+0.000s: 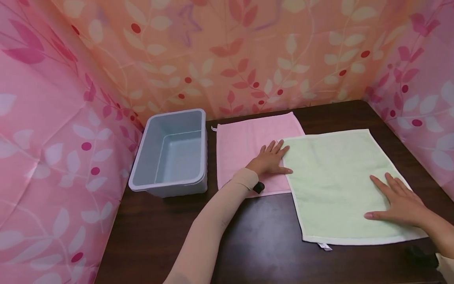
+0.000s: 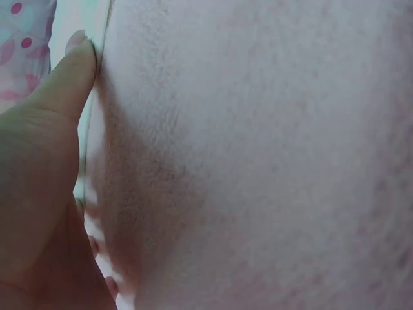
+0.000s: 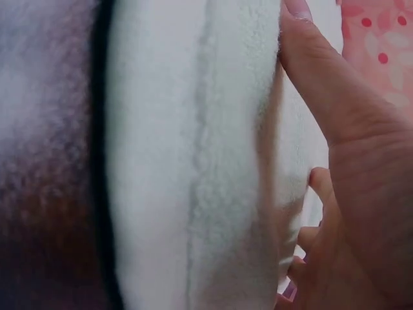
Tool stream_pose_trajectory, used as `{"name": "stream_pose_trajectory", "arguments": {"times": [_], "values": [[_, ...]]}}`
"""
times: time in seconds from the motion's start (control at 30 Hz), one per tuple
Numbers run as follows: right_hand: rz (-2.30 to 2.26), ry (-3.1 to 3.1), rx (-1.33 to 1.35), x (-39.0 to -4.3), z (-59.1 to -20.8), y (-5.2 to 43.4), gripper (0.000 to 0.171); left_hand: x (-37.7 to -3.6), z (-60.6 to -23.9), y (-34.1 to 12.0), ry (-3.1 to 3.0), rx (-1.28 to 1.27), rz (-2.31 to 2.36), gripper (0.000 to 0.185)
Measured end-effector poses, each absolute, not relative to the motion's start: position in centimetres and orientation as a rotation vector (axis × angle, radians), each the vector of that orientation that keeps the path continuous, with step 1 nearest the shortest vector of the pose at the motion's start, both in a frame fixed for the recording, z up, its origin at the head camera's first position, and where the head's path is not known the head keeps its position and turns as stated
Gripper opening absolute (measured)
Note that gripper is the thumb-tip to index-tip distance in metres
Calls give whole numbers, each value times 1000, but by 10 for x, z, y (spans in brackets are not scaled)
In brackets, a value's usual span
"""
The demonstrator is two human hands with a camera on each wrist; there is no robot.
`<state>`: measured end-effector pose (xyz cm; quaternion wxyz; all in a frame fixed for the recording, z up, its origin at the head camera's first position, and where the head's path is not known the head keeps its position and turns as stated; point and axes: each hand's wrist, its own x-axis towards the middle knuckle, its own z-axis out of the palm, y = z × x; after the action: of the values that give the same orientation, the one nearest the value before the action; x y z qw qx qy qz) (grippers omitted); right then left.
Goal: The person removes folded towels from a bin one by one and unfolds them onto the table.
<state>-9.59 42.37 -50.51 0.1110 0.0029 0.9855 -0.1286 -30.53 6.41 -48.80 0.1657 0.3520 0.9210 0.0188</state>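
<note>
Towels pressed flat at the desk's right edge.
Green towel (image 1: 337,181) is held under flat, spread left hand (image 1: 270,159) and right hand (image 1: 400,203); the overlapped pink towel (image 1: 244,144) could be dragged and rumpled.

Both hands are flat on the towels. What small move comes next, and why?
Probably pinch the green towel at its near edge with the right hand: it lies flat on top, overlapping the pink towel, and the left hand already rests at its left edge.
</note>
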Motion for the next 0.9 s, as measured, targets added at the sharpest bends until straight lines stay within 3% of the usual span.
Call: {"name": "stream_pose_trajectory", "arguments": {"times": [0.17,0.4,0.9], "values": [[-391,2900,21,-95,-510,424,133,-296,-482,67,2610,943,103,98],[-403,2921,25,-92,-513,422,133,-281,-475,71,2567,850,84,113],[-377,2924,20,-95,-511,424,132,-280,-479,65,2613,897,70,119]]}}
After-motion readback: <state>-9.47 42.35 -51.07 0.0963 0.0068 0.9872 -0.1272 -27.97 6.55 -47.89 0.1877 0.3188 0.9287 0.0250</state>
